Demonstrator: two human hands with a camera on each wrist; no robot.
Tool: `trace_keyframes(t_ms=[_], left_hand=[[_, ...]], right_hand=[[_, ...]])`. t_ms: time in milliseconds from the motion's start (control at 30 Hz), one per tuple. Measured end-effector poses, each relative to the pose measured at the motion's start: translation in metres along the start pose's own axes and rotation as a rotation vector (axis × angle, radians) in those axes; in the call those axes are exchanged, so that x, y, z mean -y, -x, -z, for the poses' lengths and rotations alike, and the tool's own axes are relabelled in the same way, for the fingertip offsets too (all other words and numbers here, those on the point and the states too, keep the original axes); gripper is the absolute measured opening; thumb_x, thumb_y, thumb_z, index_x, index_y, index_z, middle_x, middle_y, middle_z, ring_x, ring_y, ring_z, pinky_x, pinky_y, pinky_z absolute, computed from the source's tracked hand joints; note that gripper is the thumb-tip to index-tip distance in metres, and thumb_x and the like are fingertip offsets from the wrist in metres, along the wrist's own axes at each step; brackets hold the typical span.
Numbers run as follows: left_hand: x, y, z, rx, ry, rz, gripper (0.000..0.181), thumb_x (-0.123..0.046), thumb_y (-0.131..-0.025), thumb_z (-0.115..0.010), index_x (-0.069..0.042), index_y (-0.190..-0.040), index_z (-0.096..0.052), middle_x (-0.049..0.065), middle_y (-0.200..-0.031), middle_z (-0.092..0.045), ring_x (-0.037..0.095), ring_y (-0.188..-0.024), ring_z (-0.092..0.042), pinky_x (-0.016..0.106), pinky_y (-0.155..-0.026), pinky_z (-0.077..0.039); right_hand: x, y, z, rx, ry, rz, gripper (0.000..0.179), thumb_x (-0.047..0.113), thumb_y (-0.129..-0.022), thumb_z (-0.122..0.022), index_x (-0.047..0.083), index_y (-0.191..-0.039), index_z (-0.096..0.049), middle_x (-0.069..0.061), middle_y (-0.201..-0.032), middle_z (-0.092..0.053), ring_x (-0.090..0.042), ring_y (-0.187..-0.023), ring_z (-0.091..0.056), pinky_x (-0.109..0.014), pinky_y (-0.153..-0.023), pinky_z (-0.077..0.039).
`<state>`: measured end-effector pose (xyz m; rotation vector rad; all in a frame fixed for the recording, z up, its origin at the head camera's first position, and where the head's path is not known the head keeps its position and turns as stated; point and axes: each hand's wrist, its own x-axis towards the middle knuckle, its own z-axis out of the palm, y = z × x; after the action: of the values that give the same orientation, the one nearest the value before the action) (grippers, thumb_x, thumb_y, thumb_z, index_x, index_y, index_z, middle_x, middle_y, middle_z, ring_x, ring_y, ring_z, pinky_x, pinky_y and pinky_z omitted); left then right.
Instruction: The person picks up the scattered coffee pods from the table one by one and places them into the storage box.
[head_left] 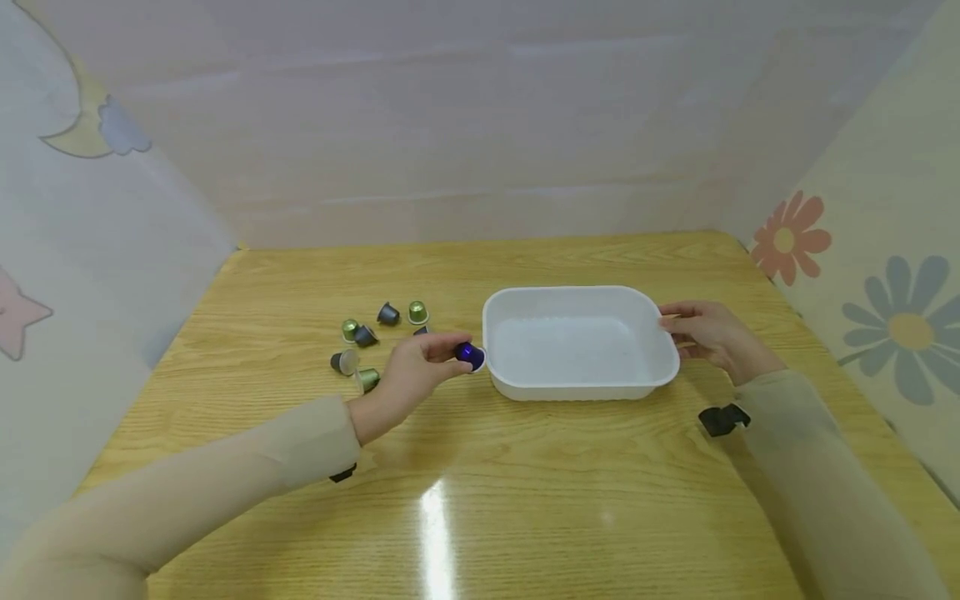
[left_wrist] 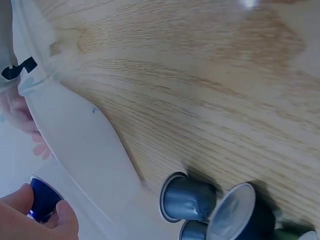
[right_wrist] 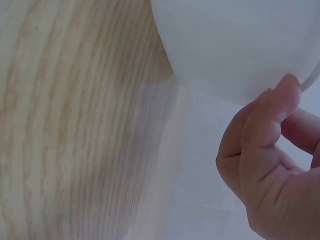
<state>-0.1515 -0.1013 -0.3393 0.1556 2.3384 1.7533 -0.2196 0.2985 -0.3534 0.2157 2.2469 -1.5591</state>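
Observation:
My left hand (head_left: 405, 375) pinches a shiny dark-blue coffee capsule (head_left: 469, 357) between thumb and fingers, just off the left end of a white plastic tub (head_left: 573, 392). In the left wrist view the blue capsule (left_wrist: 44, 201) has its pale rim tilted up. The tub stands on the wooden table, and no capsules show inside it. At its right end, my right hand (head_left: 708, 333) grips the rim. Curled fingers (right_wrist: 260, 120) lie against the tub's outer wall in the right wrist view; the thumb is partly hidden.
Several green and dark-grey capsules lie loosely on the table left of the tub, among them a green one (head_left: 417, 312) and a dark one (head_left: 388, 314). One dark capsule is partly hidden behind my left hand. Patterned cloth walls (head_left: 480, 150) border the table.

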Motion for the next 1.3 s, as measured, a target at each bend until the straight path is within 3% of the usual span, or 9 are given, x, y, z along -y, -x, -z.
trace_keyframes(t_ms=[600, 967, 1100, 1300], left_hand=[[-0.007, -0.018, -0.029, 0.082, 0.048, -0.064, 0.042, 0.005, -0.087, -0.068, 0.005, -0.129, -0.059, 0.019, -0.129, -0.060, 0.026, -0.119, -0.058, 0.029, -0.094, -0.050], [-0.011, -0.028, -0.039, 0.113, 0.004, -0.099, 0.043, 0.002, -0.088, -0.069, 0.004, -0.129, -0.060, 0.013, -0.130, -0.061, 0.023, -0.121, -0.057, 0.027, -0.095, -0.049], [-0.012, -0.035, -0.045, 0.130, -0.017, -0.134, 0.042, 0.006, -0.086, -0.069, 0.006, -0.127, -0.060, 0.016, -0.129, -0.061, 0.023, -0.120, -0.058, 0.026, -0.092, -0.051], [-0.014, -0.038, -0.055, 0.173, -0.058, -0.139, 0.041, 0.008, -0.085, -0.069, 0.008, -0.125, -0.061, 0.018, -0.128, -0.061, 0.025, -0.117, -0.060, 0.025, -0.089, -0.052]], right_hand=[[-0.001, 0.000, -0.002, -0.001, -0.012, 0.011, 0.052, 0.014, -0.101, -0.053, -0.009, -0.142, -0.033, 0.007, -0.086, -0.062, -0.007, -0.076, -0.061, -0.025, -0.066, -0.056], [0.000, 0.001, -0.002, 0.003, -0.013, 0.011, 0.054, 0.016, -0.101, -0.054, -0.009, -0.144, -0.032, 0.008, -0.086, -0.061, -0.007, -0.077, -0.061, -0.026, -0.067, -0.056], [0.000, 0.000, -0.002, -0.004, -0.009, 0.006, 0.054, 0.015, -0.101, -0.053, -0.009, -0.144, -0.032, 0.009, -0.085, -0.061, -0.007, -0.077, -0.061, -0.026, -0.068, -0.056], [0.000, 0.000, -0.002, 0.003, -0.010, 0.009, 0.055, 0.016, -0.101, -0.054, -0.010, -0.144, -0.031, 0.009, -0.085, -0.062, -0.007, -0.076, -0.061, -0.026, -0.067, -0.057]])
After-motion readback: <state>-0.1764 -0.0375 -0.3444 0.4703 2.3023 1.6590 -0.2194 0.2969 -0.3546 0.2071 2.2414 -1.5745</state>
